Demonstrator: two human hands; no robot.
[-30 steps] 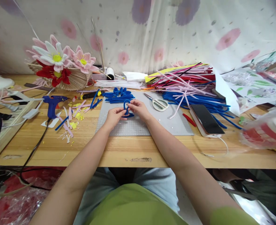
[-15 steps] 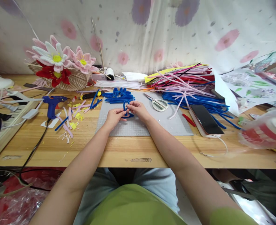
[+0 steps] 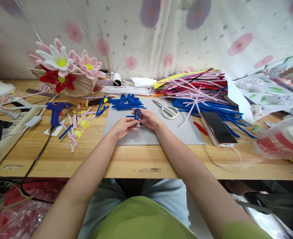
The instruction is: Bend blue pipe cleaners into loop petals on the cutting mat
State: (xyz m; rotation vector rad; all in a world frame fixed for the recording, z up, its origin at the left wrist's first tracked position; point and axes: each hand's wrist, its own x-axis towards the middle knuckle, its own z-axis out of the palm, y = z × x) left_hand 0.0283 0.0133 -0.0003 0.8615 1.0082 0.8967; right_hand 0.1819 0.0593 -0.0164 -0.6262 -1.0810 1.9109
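Between my two hands is a blue pipe cleaner [image 3: 137, 114] bent into a narrow upright loop. My left hand [image 3: 124, 127] pinches it low down, with thumb and fingertips closed on it. From the other side, the fingers of my right hand [image 3: 147, 118] are closed on the same loop; part of it is hidden behind the fingers. Both hands are above a grey cutting mat [image 3: 146, 137]. Just beyond them lie several cut blue pipe cleaner pieces [image 3: 126, 106], some of them curled. White-handled scissors [image 3: 170, 112] rest on the mat to the right.
A blue glue gun [image 3: 56, 111], yellow and pink scraps [image 3: 79, 133] and a power strip [image 3: 2, 146] are on the left. Behind stands a basket of fuzzy flowers [image 3: 61, 63]. Pipe cleaner bundles [image 3: 206, 104], a phone [image 3: 219, 126] and a bagged cup [image 3: 283, 139] lie right.
The blue loop has shifted slightly right and turned to stand more upright and narrow. My right hand has rolled, its fingers now behind the loop.
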